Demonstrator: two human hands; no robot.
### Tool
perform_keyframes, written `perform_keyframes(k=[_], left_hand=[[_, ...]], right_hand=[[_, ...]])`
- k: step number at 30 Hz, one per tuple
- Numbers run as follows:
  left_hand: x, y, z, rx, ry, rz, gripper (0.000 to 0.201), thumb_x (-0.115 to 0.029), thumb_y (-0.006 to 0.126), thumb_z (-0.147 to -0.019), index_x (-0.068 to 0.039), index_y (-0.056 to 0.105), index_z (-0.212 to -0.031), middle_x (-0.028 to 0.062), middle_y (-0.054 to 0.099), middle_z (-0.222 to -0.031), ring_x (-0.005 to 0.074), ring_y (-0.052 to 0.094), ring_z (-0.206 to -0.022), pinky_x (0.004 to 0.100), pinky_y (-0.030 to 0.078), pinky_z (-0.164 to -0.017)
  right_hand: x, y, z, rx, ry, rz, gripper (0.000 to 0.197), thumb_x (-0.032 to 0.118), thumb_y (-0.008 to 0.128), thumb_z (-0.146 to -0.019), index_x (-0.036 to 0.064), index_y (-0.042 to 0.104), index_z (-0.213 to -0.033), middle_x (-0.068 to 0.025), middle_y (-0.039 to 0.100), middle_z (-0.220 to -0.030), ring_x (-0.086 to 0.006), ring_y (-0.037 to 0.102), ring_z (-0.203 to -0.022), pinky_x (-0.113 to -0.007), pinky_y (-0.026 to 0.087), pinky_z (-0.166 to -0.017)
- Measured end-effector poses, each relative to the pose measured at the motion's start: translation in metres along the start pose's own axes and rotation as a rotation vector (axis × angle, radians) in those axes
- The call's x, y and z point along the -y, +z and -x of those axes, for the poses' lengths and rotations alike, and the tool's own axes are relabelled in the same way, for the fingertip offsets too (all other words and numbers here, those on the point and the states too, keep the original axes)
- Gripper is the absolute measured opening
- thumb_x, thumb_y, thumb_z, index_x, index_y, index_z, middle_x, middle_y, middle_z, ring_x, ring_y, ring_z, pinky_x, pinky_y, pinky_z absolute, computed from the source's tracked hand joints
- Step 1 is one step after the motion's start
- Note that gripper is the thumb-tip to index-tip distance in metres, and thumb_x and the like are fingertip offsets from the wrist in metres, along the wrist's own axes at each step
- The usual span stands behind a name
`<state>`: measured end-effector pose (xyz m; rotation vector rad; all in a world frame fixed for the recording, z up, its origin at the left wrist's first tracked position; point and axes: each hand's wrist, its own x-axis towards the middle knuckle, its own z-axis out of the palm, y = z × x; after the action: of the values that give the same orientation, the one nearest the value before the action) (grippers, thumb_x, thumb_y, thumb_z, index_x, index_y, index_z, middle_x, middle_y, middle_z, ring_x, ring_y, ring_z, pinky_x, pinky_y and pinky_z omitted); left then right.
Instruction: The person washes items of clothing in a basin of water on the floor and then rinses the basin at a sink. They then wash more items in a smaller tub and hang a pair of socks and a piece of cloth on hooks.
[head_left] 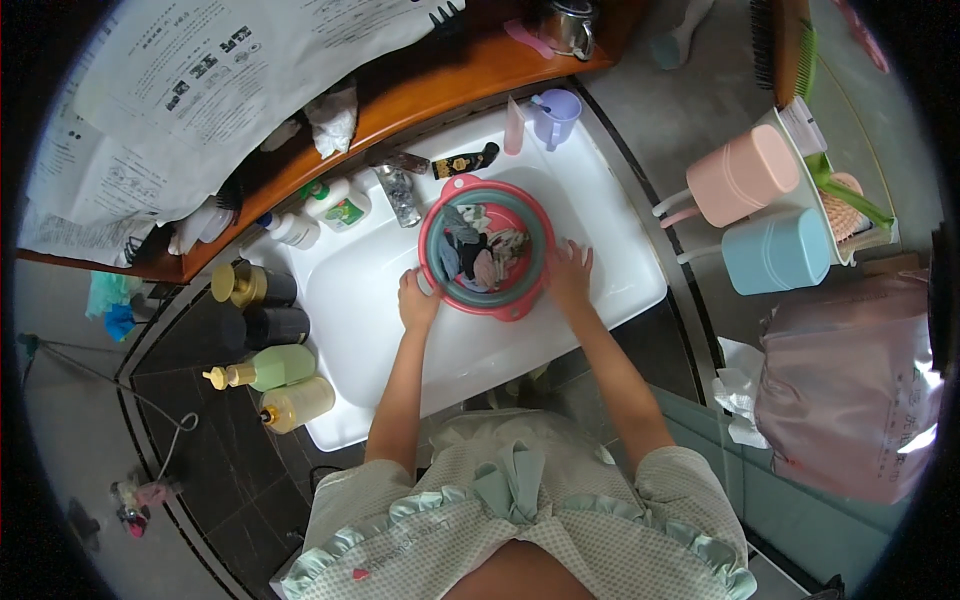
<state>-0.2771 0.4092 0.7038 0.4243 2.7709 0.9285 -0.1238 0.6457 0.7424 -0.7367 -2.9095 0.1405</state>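
Observation:
A round pink and grey-green basin (545,230) rests in the white sink, with small pink handles at its top and bottom. Inside it lies a pile of small garments (478,250) that look like socks, in grey, black, pink and white. My left hand (418,303) grips the basin's left side, thumb toward the rim. At the opposite side my right hand (569,275) takes hold of the rim, its fingers somewhat spread along the outside. The undersides of both hands are hidden.
Around the white sink (350,285) stand a white bottle (338,205), pump bottles (285,368), a dark tube (465,162) and a purple cup (557,118). A wooden shelf (440,95) overhangs the back. Pink (745,175) and blue (775,252) cups hang at the right.

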Motion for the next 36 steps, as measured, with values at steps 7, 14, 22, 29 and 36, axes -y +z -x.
perform_keyframes(k=[7, 14, 22, 29, 36], left_hand=[[-0.029, -0.025, 0.041, 0.037, 0.104, -0.094, 0.028, -0.032, 0.069, -0.063, -0.008, 0.055, -0.065, 0.0080, 0.058, -0.091, 0.0298, 0.051, -0.091, 0.0391, 0.042, -0.077], [-0.046, -0.017, 0.058, 0.065, 0.161, -0.118, 0.024, -0.020, 0.064, -0.066, -0.010, 0.055, -0.086, 0.0085, 0.056, -0.096, 0.0290, 0.052, -0.091, 0.0387, 0.043, -0.075], [-0.049, -0.008, 0.046, 0.146, 0.181, 0.185, 0.034, -0.009, 0.063, -0.068, -0.008, 0.053, -0.100, 0.0092, 0.058, -0.093, 0.0256, 0.057, -0.077, 0.0333, 0.046, -0.067], [-0.071, 0.009, 0.013, 0.276, 0.165, 0.891, 0.033, -0.002, 0.063, -0.072, -0.002, 0.052, -0.103, 0.0074, 0.061, -0.086, 0.0115, 0.058, -0.068, 0.0219, 0.046, -0.060], [-0.071, 0.022, -0.015, 0.149, 0.026, 0.749, 0.011, -0.007, 0.064, -0.072, -0.001, 0.056, -0.076, 0.0069, 0.060, -0.066, 0.0129, 0.057, -0.057, 0.0236, 0.044, -0.053]], right_hand=[[0.043, 0.014, -0.003, 0.081, -0.068, -0.244, 0.028, 0.028, 0.064, -0.065, 0.0128, 0.063, -0.089, -0.0059, 0.057, -0.099, -0.0290, 0.046, -0.102, -0.048, 0.033, -0.088], [0.072, 0.057, -0.021, 0.035, 0.064, -0.248, 0.028, 0.031, 0.065, -0.064, 0.0118, 0.063, -0.083, -0.0049, 0.060, -0.083, -0.0257, 0.054, -0.085, -0.042, 0.042, -0.074], [0.073, 0.036, -0.023, 0.050, 0.134, -0.808, 0.022, 0.029, 0.063, -0.072, 0.0072, 0.061, -0.077, -0.0091, 0.062, -0.073, -0.0249, 0.060, -0.068, -0.035, 0.047, -0.063], [0.068, -0.019, -0.031, 0.102, 0.094, -0.949, 0.020, 0.023, 0.063, -0.073, 0.0050, 0.062, -0.080, -0.0096, 0.063, -0.072, -0.0232, 0.061, -0.067, -0.032, 0.048, -0.062], [0.055, -0.035, -0.037, -0.172, 0.162, -0.649, 0.017, 0.023, 0.062, -0.074, 0.0070, 0.063, -0.079, -0.0081, 0.062, -0.068, -0.0191, 0.061, -0.062, -0.029, 0.046, -0.055]])
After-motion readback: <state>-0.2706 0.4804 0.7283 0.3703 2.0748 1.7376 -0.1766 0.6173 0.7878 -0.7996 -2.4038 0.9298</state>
